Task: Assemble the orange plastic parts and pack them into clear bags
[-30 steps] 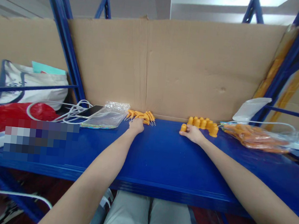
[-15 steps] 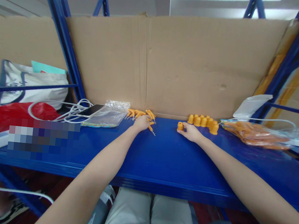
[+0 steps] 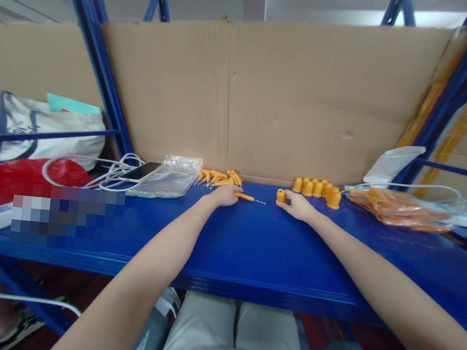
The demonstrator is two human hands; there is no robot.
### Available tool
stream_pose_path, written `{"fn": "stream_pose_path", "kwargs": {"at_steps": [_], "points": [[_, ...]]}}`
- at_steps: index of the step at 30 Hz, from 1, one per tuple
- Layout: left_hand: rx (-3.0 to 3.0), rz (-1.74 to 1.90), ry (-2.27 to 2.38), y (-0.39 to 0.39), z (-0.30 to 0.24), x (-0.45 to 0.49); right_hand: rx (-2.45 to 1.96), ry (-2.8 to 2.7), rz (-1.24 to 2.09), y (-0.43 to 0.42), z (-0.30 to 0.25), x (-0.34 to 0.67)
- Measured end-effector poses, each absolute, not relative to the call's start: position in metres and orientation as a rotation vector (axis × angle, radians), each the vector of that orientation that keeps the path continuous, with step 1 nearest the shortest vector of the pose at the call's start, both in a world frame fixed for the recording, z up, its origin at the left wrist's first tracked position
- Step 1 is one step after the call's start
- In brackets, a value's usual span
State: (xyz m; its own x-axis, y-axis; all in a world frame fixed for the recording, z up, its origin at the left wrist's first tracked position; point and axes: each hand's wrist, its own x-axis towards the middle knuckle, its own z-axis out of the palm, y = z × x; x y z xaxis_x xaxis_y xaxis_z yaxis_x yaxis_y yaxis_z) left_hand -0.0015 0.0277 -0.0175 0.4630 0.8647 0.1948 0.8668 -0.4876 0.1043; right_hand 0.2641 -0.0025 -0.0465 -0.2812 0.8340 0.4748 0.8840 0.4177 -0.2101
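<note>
Between the fingers of my left hand (image 3: 224,195) is an orange corkscrew (image 3: 244,197), held sideways with its thin metal spiral pointing right. Just behind that hand lies a loose pile of similar orange corkscrews (image 3: 217,176), partly hidden by the fingers. My right hand (image 3: 299,205) grips a hollow orange bell-shaped plastic piece (image 3: 281,196), which stands upright at the table's surface, its hole facing up. More such bell-shaped pieces (image 3: 317,189) stand grouped behind and to the right of that hand.
The blue table (image 3: 251,248) backs onto a cardboard panel (image 3: 298,104). A clear bag of orange parts (image 3: 395,208) lies at right. To the left are a phone (image 3: 141,171), white cables (image 3: 109,177), a plastic sleeve (image 3: 166,184) and a red bag (image 3: 30,180).
My left hand has drawn a corkscrew out of the pile and slightly toward me, turning its spiral to point right. My right hand stays in place with the bell-shaped piece.
</note>
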Motion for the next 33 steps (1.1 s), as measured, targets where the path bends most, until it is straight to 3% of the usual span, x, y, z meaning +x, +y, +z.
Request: {"fn": "stream_pose_path", "kwargs": {"at_steps": [17, 33], "points": [[-2.67, -0.381, -1.627, 0.023, -0.015, 0.007, -1.499, -2.307, -0.536, -0.018, -0.036, 0.261], [-2.672, -0.362, -1.568, 0.018, -0.014, 0.011, -1.46, -2.294, -0.448, -0.012, -0.04, 0.262]]}}
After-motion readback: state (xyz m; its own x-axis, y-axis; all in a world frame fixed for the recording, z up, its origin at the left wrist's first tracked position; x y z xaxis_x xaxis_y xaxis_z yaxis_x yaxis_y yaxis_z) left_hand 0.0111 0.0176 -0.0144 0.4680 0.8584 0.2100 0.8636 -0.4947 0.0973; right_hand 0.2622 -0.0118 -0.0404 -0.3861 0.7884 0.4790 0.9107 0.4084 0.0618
